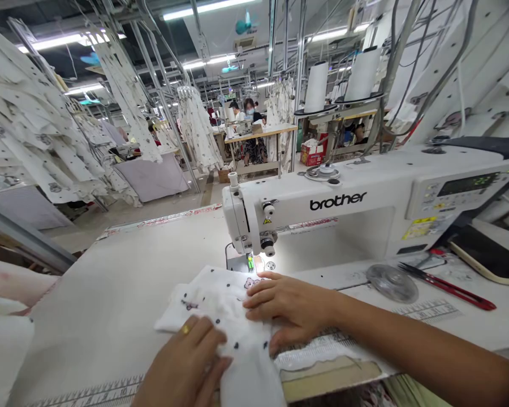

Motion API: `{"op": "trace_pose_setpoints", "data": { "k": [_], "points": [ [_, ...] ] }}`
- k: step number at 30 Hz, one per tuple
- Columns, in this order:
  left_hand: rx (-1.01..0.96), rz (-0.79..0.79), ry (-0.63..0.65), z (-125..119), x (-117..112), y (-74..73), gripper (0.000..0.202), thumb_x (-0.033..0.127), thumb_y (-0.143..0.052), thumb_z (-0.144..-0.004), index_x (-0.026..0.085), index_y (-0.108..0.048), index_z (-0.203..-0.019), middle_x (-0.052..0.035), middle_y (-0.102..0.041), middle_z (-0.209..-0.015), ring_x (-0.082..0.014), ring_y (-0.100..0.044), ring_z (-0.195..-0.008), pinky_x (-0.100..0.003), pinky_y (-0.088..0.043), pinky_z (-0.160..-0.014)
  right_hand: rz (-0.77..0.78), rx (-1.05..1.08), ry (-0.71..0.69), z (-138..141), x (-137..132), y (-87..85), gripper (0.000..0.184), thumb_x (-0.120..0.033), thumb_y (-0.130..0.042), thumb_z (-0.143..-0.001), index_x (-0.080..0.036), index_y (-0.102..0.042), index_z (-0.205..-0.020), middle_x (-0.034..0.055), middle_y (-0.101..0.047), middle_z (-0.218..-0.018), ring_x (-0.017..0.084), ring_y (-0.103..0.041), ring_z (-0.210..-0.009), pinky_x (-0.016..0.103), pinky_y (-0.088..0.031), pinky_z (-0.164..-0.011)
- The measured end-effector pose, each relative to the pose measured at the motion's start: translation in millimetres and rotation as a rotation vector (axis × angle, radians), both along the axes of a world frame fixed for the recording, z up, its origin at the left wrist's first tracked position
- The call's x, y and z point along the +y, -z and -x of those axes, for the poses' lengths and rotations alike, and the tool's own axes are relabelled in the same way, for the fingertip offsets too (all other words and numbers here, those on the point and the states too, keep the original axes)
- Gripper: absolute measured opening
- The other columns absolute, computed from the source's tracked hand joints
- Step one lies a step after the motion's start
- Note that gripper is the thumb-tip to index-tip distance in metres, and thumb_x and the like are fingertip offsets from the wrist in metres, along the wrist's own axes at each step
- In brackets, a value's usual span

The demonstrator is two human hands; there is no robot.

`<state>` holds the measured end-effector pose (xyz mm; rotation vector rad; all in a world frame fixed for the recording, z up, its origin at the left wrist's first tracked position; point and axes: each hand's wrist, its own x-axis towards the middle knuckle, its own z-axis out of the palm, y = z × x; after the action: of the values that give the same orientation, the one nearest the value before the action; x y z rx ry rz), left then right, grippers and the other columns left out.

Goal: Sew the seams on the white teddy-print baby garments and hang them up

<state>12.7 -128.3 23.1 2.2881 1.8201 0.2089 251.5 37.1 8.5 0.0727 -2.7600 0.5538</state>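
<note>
A white printed fabric piece (220, 299) with small dark dots lies on the sewing table (123, 282), its far edge at the needle of a white Brother sewing machine (365, 209). My right hand (286, 305) rests flat on the cloth, fingers stretched toward the presser foot (251, 263). My left hand (186, 362), with a gold ring, presses on the near part of the fabric, fingers curled down onto it. The cloth hangs over the table's front edge.
Red-handled scissors (449, 287) and a clear round disc (392, 282) lie right of the machine. Two thread cones (316, 86) stand behind it. Hanging white garments (29, 130) fill the left side. People sit at a far table (258, 133).
</note>
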Motion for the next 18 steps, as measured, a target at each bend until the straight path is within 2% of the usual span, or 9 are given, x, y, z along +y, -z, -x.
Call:
{"op": "trace_pose_setpoints", "data": {
  "k": [2, 4, 5, 8, 11, 18],
  "points": [
    [-0.015, -0.105, 0.159, -6.7, 30.7, -1.5, 0.035, 0.039, -0.045, -0.097, 0.029, -0.058, -0.128, -0.0053, -0.06, -0.136, -0.026, -0.052, -0.129, -0.044, -0.045, -0.107, -0.015, 0.005, -0.022, -1.9, 2.6, 1.0, 0.046, -0.052, -0.061, -0.091, -0.019, -0.061, -0.123, 0.009, -0.065, -0.126, 0.021, -0.05, -0.128, 0.038, -0.02, -0.115],
    [0.004, -0.099, 0.258, -10.6, 56.6, 3.2, 0.05, 0.041, -0.043, -0.099, 0.026, -0.04, -0.146, -0.006, -0.043, -0.152, -0.0269, -0.034, -0.143, -0.049, -0.034, -0.115, -0.052, 0.022, -0.011, -3.3, 5.7, 3.0, 0.043, -0.052, -0.061, -0.091, -0.018, -0.063, -0.118, 0.008, -0.068, -0.119, 0.02, -0.054, -0.123, 0.038, -0.02, -0.115],
    [0.017, -0.065, 0.266, -11.7, 66.5, 7.0, 0.055, 0.043, -0.041, -0.099, 0.025, -0.032, -0.151, -0.0061, -0.037, -0.155, -0.0268, -0.029, -0.146, -0.051, -0.03, -0.117, -0.082, 0.034, 0.014, -3.7, 7.6, 4.2, 0.041, -0.051, -0.059, -0.092, -0.018, -0.064, -0.114, 0.0077, -0.069, -0.114, 0.02, -0.056, -0.118, 0.039, -0.021, -0.114],
    [0.044, 0.046, 0.164, -13.1, 83.8, 17.4, 0.06, 0.051, -0.033, -0.1, 0.026, -0.023, -0.154, -0.0054, -0.027, -0.159, -0.0266, -0.02, -0.149, -0.053, -0.02, -0.12, -0.175, 0.064, 0.144, -4.7, 14.1, 6.5, 0.039, -0.051, -0.052, -0.096, -0.016, -0.067, -0.107, 0.0079, -0.071, -0.105, 0.022, -0.059, -0.108, 0.042, -0.025, -0.111],
    [0.059, 0.098, 0.034, -15.0, 87.0, 20.5, 0.061, 0.055, -0.027, -0.1, 0.026, -0.022, -0.154, -0.0043, -0.023, -0.161, -0.0273, -0.013, -0.15, -0.055, -0.013, -0.12, -0.195, 0.043, 0.233, -5.4, 18.7, 5.8, 0.041, -0.053, -0.05, -0.097, -0.018, -0.066, -0.112, 0.0076, -0.07, -0.113, 0.024, -0.054, -0.116, 0.043, -0.027, -0.108],
    [0.127, 0.139, -0.118, -26.7, 79.9, 17.9, 0.061, 0.051, -0.026, -0.1, 0.022, -0.025, -0.153, -0.0024, -0.014, -0.161, -0.0288, -0.01, -0.15, -0.062, -0.013, -0.118, -0.119, -0.017, 0.245, -5.9, 21.6, 4.3, 0.042, -0.051, -0.052, -0.096, -0.02, -0.061, -0.124, 0.0056, -0.063, -0.129, 0.022, -0.042, -0.132, 0.041, -0.024, -0.113]
  ]
}}
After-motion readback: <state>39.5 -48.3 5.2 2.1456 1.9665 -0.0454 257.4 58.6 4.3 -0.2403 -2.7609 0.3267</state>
